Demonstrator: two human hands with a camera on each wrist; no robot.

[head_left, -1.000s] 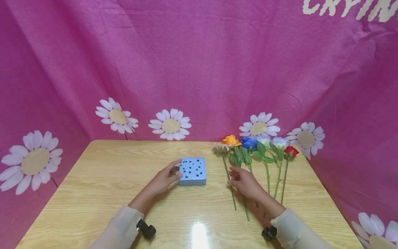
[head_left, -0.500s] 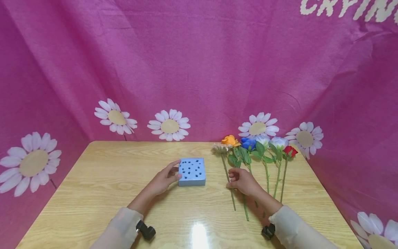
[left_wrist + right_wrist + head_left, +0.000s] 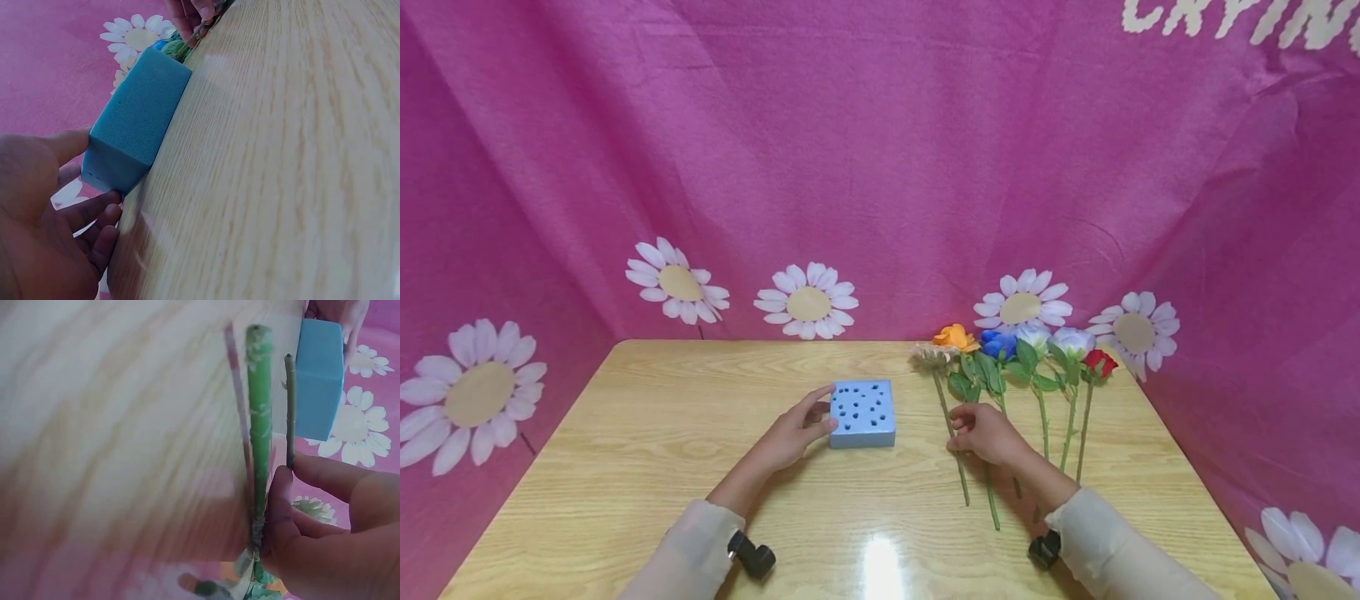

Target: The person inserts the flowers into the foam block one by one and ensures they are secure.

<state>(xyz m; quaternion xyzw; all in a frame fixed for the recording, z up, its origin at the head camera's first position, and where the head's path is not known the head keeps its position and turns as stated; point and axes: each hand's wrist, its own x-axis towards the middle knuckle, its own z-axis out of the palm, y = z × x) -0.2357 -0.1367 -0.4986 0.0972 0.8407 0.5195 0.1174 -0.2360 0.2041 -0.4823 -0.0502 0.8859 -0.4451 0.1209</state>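
Note:
A light blue foam block (image 3: 862,408), its top dotted with holes, sits on the table. My left hand (image 3: 790,433) is at its left side, thumb and index fingertips touching the block's edge in the left wrist view, other fingers loosely bent. To the right, my right hand (image 3: 988,437) pinches the thin stem (image 3: 290,412) of a pale beige artificial flower (image 3: 934,356) between thumb and index finger. That flower is the leftmost of a row lying on the table, its head toward the back edge. A thicker green stem (image 3: 259,419) lies close beside the same hand.
Right of the pale flower lie an orange flower (image 3: 956,337), a blue flower (image 3: 999,344), two whitish flowers and a red rose (image 3: 1101,365), with leafy stems pointing toward me. A pink cloth (image 3: 880,167) printed with daisies hangs behind the wooden table (image 3: 647,417).
My right thumb and index finger have drawn together on the pale flower's stem. The left hand and the foam block stay in place; the head view has shifted slightly.

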